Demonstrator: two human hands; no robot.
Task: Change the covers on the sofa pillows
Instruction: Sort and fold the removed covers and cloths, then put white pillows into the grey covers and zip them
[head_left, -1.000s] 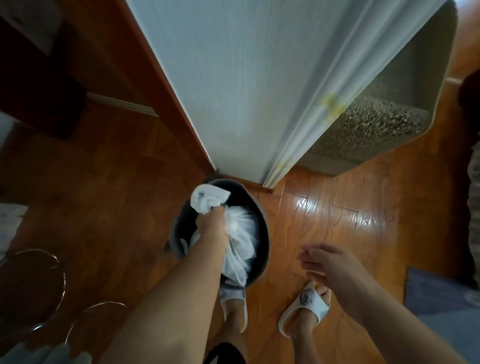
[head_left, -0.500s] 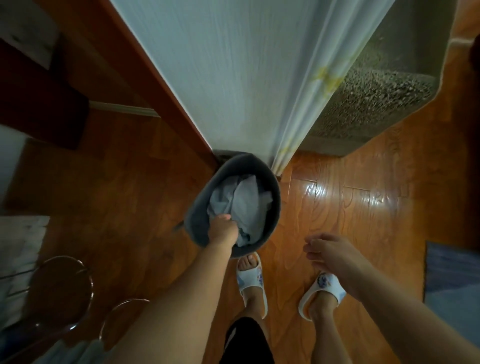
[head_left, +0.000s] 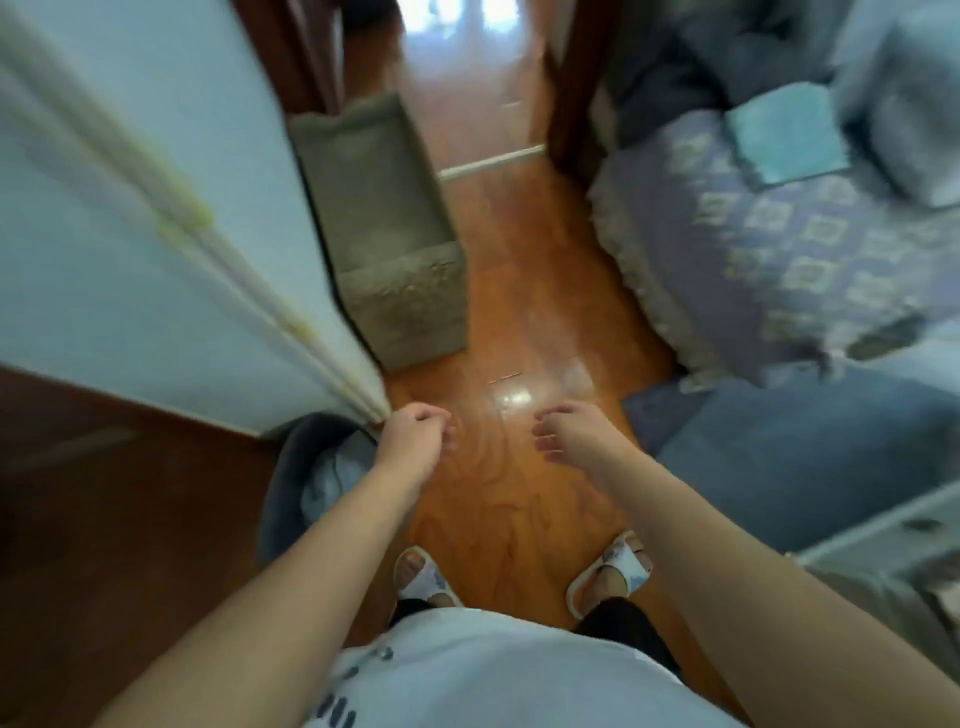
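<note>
Hanging over glossy wooden floor, both hands hold nothing: left hand and right hand each keep a loose, released grip, fingers softly curled. Just left of the left hand, a round grey bin holds crumpled pale cover fabric. Far right, the patterned quilted sofa carries blurred pillows.
</note>
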